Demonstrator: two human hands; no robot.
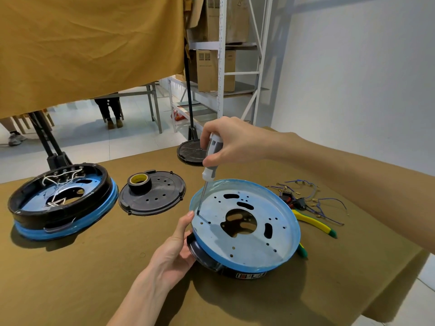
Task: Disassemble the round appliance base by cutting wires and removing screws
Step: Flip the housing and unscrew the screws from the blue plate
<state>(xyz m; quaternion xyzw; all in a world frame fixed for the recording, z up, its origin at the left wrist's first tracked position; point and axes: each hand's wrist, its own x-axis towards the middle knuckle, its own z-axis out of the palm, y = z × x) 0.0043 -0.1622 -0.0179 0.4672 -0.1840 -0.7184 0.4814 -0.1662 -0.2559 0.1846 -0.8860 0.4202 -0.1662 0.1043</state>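
Note:
A round blue appliance base (277,236) with a black underside lies tilted on the table, its pale inner plate full of holes and slots. My left hand (175,250) grips its left rim and black underside. My right hand (226,140) holds a clear-handled screwdriver (210,165) nearly upright, its tip down at the plate's left edge, close to my left thumb. Whether a screw sits under the tip is too small to tell.
A second blue and black base (63,201) with white wires lies at the left. A black round cover (155,196) carries a tape roll (139,182). Cut blue wires with switches (303,198) and yellow-green pliers (315,223) lie right of the base. Another black disc (190,151) sits behind.

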